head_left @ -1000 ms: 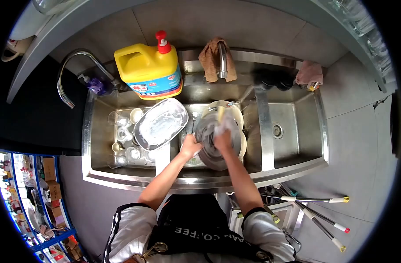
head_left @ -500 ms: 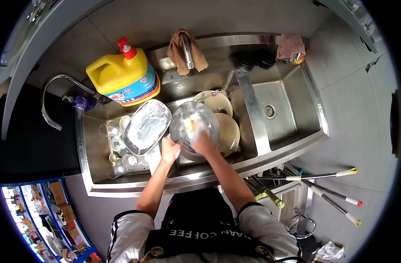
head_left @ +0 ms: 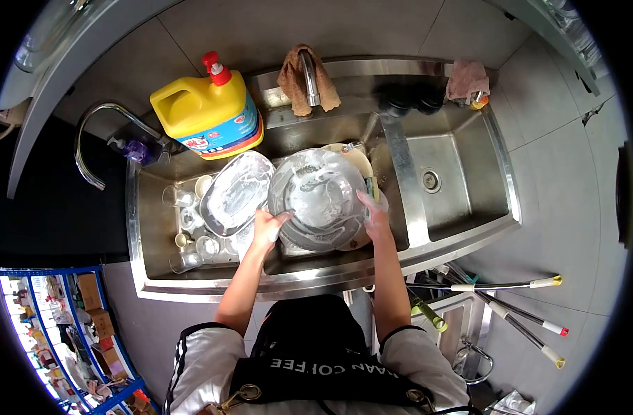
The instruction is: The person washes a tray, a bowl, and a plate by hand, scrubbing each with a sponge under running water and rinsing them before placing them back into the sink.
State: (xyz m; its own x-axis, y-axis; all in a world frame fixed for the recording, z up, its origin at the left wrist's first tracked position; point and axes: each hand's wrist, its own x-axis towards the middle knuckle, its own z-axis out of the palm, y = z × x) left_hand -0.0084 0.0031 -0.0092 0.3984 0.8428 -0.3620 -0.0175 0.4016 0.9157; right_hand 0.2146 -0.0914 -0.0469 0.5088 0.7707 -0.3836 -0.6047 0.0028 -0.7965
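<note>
We stretch 2 arms (head_left: 391, 283) forward; left hand (head_left: 266, 228), thumb inward, and right hand (head_left: 376, 214) grip the soapy bowl (head_left: 320, 195) between them.

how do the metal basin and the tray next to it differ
The basin is round, the tray oval. The left hand and right hand hold the basin at opposite sides; the tray lies slanted to the basin's left. Both are streaked with white suds.

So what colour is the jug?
The jug is yellow, with a mostly blue label, in the head view.
</note>
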